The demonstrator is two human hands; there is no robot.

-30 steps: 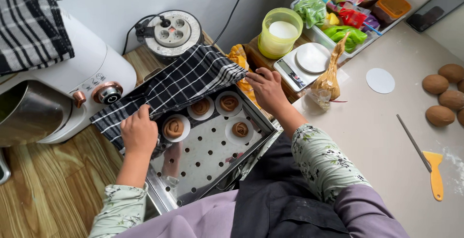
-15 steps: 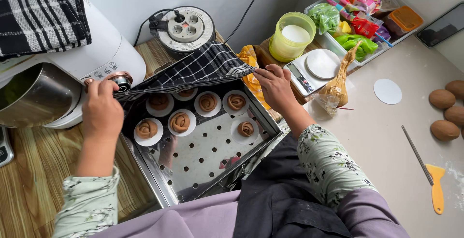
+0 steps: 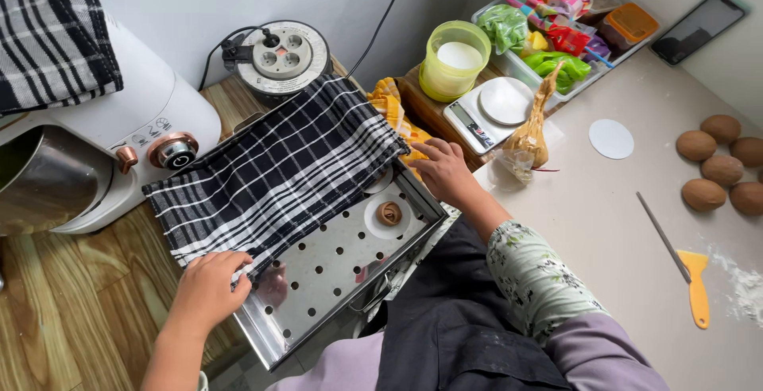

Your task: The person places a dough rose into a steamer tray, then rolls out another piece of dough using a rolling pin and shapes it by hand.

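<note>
Left hand [image 3: 208, 289]: yours, closed on the near-left corner of the black-and-white checked cloth [image 3: 278, 172], knuckles up, at the near-left edge of the perforated steel tray [image 3: 318, 292]. Cloth: spread over the far-left part of the tray, its long axis running from your left hand up and rightward to the far-right corner; one small brown dough piece on a white paper round [image 3: 389, 214] lies uncovered just beyond its right edge. Right hand [image 3: 442, 170]: yours, fingers curled at that far-right cloth corner, pinching or merely touching, cannot tell, and nearer the uncovered piece than the left.

both hands [image 3: 208, 289] hold a checked cloth [image 3: 278, 170] over the perforated tray [image 3: 334, 268], one bun [image 3: 389, 213] apparently uncovered.
</note>
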